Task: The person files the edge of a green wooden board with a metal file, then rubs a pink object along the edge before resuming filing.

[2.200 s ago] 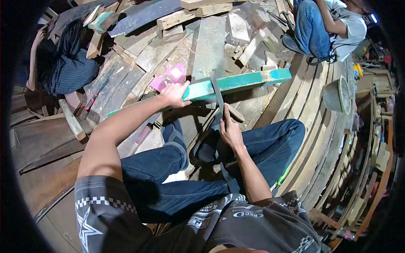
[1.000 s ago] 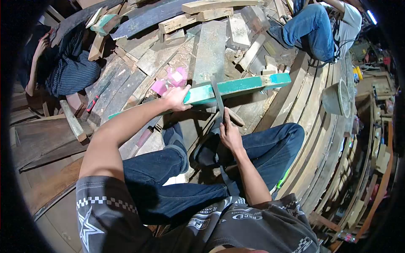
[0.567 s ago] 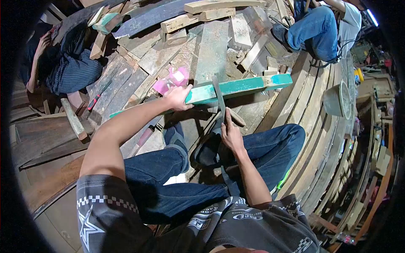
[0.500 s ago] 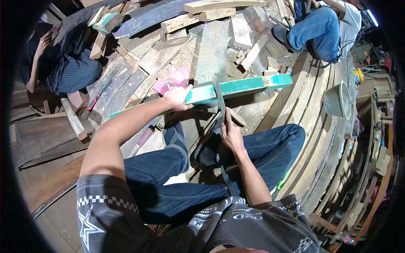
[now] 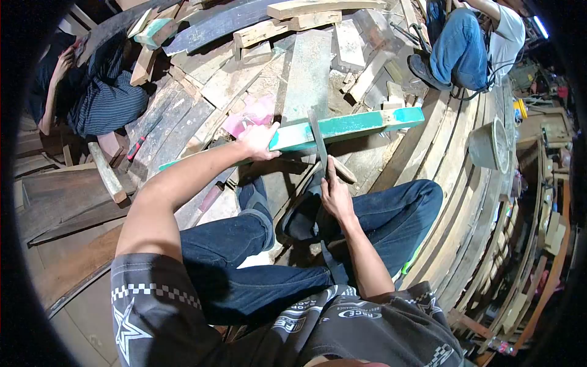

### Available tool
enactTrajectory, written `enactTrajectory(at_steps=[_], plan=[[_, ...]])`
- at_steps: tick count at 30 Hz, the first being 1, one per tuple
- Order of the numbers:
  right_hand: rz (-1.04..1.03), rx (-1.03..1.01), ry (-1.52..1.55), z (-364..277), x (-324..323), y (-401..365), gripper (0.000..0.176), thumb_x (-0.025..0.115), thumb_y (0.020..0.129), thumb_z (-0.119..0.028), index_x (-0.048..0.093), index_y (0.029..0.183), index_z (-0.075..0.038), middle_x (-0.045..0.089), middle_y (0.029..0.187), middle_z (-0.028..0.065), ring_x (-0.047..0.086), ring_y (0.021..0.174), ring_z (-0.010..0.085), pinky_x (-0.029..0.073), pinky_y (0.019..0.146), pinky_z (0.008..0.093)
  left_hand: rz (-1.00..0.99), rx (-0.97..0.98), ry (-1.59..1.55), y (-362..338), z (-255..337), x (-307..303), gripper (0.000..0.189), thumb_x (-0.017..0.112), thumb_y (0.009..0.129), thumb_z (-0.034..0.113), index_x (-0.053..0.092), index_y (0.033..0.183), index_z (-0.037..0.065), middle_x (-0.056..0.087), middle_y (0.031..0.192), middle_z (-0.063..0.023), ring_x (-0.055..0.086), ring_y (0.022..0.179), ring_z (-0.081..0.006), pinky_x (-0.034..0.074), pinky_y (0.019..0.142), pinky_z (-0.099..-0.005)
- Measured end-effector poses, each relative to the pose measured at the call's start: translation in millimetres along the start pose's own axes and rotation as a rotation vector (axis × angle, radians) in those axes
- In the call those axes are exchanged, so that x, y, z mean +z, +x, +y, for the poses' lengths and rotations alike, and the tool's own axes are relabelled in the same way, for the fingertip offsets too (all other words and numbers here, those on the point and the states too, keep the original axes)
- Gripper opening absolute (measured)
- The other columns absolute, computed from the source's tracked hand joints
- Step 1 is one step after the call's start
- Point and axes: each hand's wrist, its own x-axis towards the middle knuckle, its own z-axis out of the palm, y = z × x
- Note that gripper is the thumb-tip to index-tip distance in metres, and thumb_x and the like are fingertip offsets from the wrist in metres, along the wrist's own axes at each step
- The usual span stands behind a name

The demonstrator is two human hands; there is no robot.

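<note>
A long wooden bar with green paint [image 5: 351, 126] lies crosswise in front of me, with bare wood showing near its right end. My left hand [image 5: 262, 142] is closed on the bar toward its left part. A flat metal blade [image 5: 319, 139] rests across the bar's upper face, its tip pointing away from me. My right hand [image 5: 335, 193] grips the near end of this blade, the index finger stretched along it; the handle is hidden in the hand. Just left of my left hand is a pink piece [image 5: 254, 113] on the boards.
A person in blue jeans [image 5: 461, 46] sits at the upper right, another in striped clothing [image 5: 110, 101] at the upper left. Wood blocks [image 5: 263, 32] lie beyond the bar. A bucket [image 5: 486, 147] stands at right, a mallet-like wooden piece [image 5: 107, 172] at left.
The seated person at the upper right has shifted a foot and leg slightly to the right. My hands, the blade and the bar look almost unmoved.
</note>
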Motion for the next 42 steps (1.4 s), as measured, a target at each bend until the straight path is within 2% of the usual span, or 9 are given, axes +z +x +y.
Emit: enactTrajectory(at_steps=[7,16,18,25,27,28,34,37,42], plan=[[-0.022,0.038,-0.012,0.0,1.1,-0.6,0.074,0.048,0.098,-0.023,0.004,0.157,-0.025,0.063,0.072,0.0322,0.062,0.069,0.0521,0.047,0.063,0.0595,-0.044,-0.018,-0.022,-0.8,1.8,-4.3,0.082,0.075,0.075,0.047,0.039,0.133,0.002,0.066,0.090,-0.0281,0.066,0.086,-0.0466,0.052,0.083,-0.0542],[-0.016,0.011,-0.018,-1.4,0.7,0.0,0.074,0.049,0.097,-0.020,0.004,0.157,-0.020,0.062,0.073,0.0325,0.061,0.066,0.0513,0.046,0.060,0.0596,-0.084,-0.061,-0.020,-1.9,5.1,-7.5,0.082,0.074,0.075,0.047,0.038,0.134,0.003,0.064,0.102,-0.0287,0.064,0.095,-0.0457,0.051,0.086,-0.0522],[-0.023,0.022,0.008,-3.0,-0.9,0.8,0.074,0.049,0.097,-0.020,0.005,0.157,-0.021,0.062,0.072,0.0326,0.061,0.066,0.0510,0.046,0.060,0.0593,-0.072,-0.058,-0.001,-3.7,5.5,-9.1,0.081,0.074,0.075,0.047,0.039,0.133,0.002,0.066,0.098,-0.0265,0.066,0.094,-0.0438,0.052,0.086,-0.0519],[0.003,0.011,0.019,-4.8,-1.7,0.5,0.071,0.049,0.098,-0.020,0.009,0.157,-0.024,0.062,0.077,0.0348,0.061,0.073,0.0523,0.047,0.065,0.0580,-0.043,-0.068,-0.024,-1.9,-0.4,3.0,0.088,0.073,0.075,0.051,0.037,0.138,0.000,0.066,0.102,-0.0271,0.065,0.097,-0.0419,0.052,0.087,-0.0505],[-0.062,0.097,0.023,-7.7,-4.2,0.1,0.069,0.049,0.098,-0.019,0.012,0.157,-0.023,0.062,0.080,0.0352,0.062,0.075,0.0526,0.047,0.065,0.0581,-0.105,-0.068,-0.013,-3.6,6.4,-10.0,0.089,0.072,0.075,0.051,0.038,0.139,0.001,0.067,0.100,-0.0260,0.066,0.094,-0.0424,0.053,0.085,-0.0503],[0.018,-0.027,0.038,-8.2,-1.7,0.5,0.069,0.048,0.099,-0.018,0.011,0.157,-0.023,0.063,0.082,0.0355,0.062,0.076,0.0527,0.047,0.063,0.0579,-0.107,-0.065,-0.021,-2.0,4.4,-8.9,0.090,0.072,0.074,0.051,0.038,0.140,0.001,0.067,0.099,-0.0256,0.067,0.092,-0.0423,0.053,0.083,-0.0503],[-0.031,0.038,0.027,-8.9,-1.9,0.1,0.070,0.048,0.099,-0.016,0.010,0.157,-0.024,0.063,0.079,0.0345,0.062,0.073,0.0521,0.046,0.061,0.0577,-0.072,-0.018,-0.032,-2.7,1.6,-7.9,0.090,0.073,0.073,0.051,0.039,0.139,-0.001,0.067,0.094,-0.0270,0.068,0.086,-0.0425,0.055,0.077,-0.0508],[-0.069,0.103,-0.001,-10.8,-5.6,0.5,0.071,0.049,0.097,-0.019,0.010,0.157,-0.024,0.062,0.074,0.0320,0.062,0.070,0.0515,0.046,0.060,0.0575,-0.076,-0.039,-0.038,-5.2,4.9,-11.9,0.091,0.072,0.074,0.052,0.038,0.140,-0.001,0.067,0.096,-0.0269,0.067,0.089,-0.0425,0.054,0.081,-0.0501],[-0.008,0.049,0.019,-4.7,-1.8,0.9,0.070,0.050,0.097,-0.021,0.013,0.156,-0.023,0.063,0.079,0.0335,0.062,0.073,0.0512,0.047,0.064,0.0577,-0.079,-0.042,-0.017,2.6,-1.8,1.0,0.089,0.072,0.075,0.050,0.036,0.140,0.000,0.064,0.104,-0.0272,0.065,0.095,-0.0440,0.052,0.086,-0.0511]])
